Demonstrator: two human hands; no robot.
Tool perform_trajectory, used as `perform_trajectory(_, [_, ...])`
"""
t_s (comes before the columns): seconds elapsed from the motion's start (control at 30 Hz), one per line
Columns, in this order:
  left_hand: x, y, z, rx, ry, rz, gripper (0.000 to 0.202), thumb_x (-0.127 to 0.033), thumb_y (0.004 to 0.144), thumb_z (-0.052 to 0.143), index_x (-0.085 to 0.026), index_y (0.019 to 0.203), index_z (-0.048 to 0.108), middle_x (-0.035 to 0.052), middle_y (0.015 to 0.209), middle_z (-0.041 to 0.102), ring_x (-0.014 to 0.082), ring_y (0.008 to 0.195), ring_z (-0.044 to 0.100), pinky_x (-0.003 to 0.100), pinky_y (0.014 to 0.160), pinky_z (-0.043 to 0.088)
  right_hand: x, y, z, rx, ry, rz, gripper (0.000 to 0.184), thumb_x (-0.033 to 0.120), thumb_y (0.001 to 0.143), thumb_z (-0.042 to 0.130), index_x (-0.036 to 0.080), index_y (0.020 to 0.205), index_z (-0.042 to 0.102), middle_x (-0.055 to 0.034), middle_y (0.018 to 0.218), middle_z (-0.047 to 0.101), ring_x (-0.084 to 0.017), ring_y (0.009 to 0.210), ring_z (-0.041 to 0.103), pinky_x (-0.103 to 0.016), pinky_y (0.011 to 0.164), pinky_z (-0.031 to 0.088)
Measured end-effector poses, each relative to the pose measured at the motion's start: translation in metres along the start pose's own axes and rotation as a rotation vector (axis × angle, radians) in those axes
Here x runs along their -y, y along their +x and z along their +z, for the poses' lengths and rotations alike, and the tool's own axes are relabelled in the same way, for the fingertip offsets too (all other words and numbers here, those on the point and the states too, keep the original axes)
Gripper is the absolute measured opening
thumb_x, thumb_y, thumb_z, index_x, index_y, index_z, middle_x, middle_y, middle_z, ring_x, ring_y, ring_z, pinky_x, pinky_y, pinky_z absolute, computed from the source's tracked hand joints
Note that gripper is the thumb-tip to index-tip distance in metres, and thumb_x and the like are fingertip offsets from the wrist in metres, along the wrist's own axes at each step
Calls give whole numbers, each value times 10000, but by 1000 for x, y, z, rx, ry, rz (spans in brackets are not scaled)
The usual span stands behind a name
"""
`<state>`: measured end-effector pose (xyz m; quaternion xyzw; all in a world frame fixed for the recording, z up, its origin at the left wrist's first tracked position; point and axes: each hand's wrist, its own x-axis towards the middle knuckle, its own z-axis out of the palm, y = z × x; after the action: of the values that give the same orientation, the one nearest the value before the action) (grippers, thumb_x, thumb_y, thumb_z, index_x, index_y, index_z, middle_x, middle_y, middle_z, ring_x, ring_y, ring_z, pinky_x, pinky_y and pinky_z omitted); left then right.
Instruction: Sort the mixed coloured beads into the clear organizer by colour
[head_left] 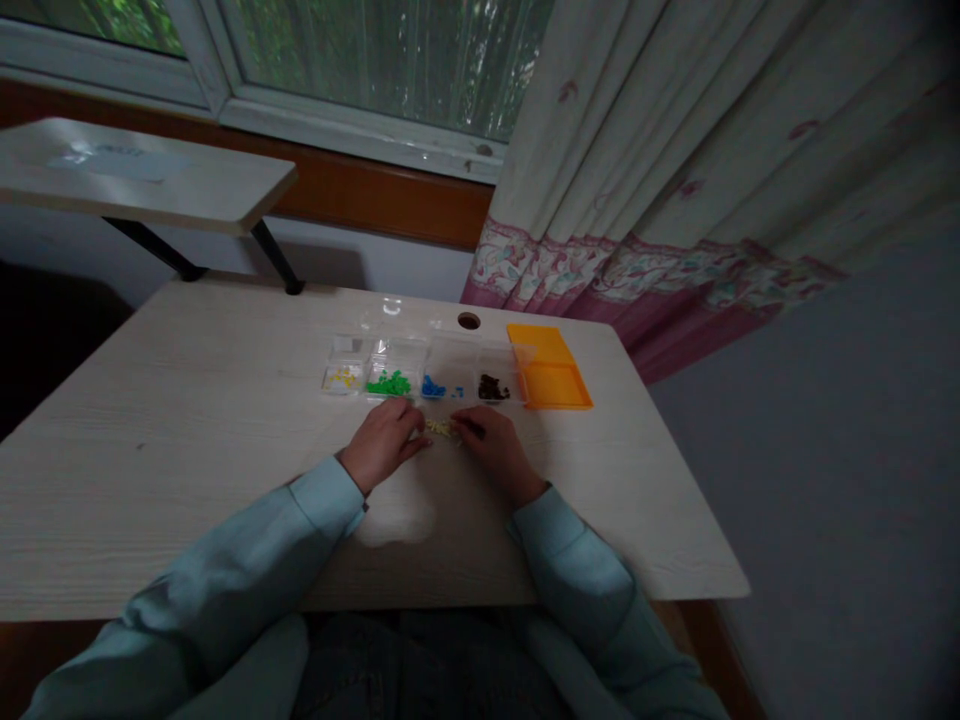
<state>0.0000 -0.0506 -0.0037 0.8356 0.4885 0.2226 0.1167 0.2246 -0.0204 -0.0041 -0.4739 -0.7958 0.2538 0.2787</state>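
A small pile of pale yellow pieces (439, 427) lies on the desk between my two hands. My left hand (386, 440) is at the pile's left side, its thumb apart from its bent fingers and nothing seen between them. From the right, my right hand (495, 450) reaches the pile with its fingertips drawn together; anything they pinch is too small to make out. Just beyond stand clear plastic boxes holding yellow pieces (343, 379), green pieces (390, 383), blue pieces (433, 387) and dark brown pieces (493, 388).
An orange open case (555, 385) lies right of the clear boxes. Behind them is a round hole (469, 321) in the desk (225, 480). A raised shelf (150, 175) on black legs stands at the back left, and a curtain (600, 200) hangs behind the right side.
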Motion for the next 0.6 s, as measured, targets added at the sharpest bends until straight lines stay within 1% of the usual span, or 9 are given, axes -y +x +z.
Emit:
perform_trajectory(0.1, [-2,1,0,7,5,-4,199,-376,909,563,-181,908,605,72,953,545,214,919,520,335,808,429,4,0,-1,-4,5,37,127,217,858,609,198,934,709,-51,888,722,-155,817,645,-273,775,480])
perform_trajectory(0.2, [-2,1,-5,12,81,-44,264,-441,876,602,-179,895,585,71,926,553,223,885,525,336,770,419,6,0,-4,-15,22,63,125,204,857,589,199,912,701,-35,851,714,-141,771,635,-252,726,470])
perform_trajectory(0.27, [-3,1,-8,24,149,-82,318,-493,839,633,-182,839,570,66,875,557,234,855,528,342,741,406,6,0,-5,-32,35,66,128,207,859,577,202,907,696,-29,843,708,-134,746,624,-245,701,466])
perform_trajectory(0.33, [-5,0,-10,42,191,-103,338,-511,827,640,-187,774,561,62,823,561,241,832,535,347,725,392,4,0,-5,-62,41,66,124,231,861,579,205,898,694,-28,840,705,-134,722,613,-248,683,468])
perform_trajectory(0.4, [-9,-1,-9,42,195,-113,304,-480,836,640,-192,764,574,63,808,571,243,830,543,351,730,388,3,0,-4,-98,35,64,121,260,863,585,208,877,694,-35,840,705,-140,706,604,-263,676,474])
perform_trajectory(0.47, [-13,-2,-6,17,168,-123,234,-424,852,636,-199,798,600,67,824,582,244,847,550,359,752,391,3,1,-4,-147,19,42,127,284,868,590,211,853,692,-46,846,702,-150,711,601,-284,692,480])
perform_trajectory(0.6, [-17,-3,0,-2,135,-110,155,-336,890,589,-197,834,625,87,877,598,265,908,554,395,803,393,3,4,-11,-300,-13,-14,156,345,867,610,205,836,672,-44,823,677,-163,726,590,-304,718,481])
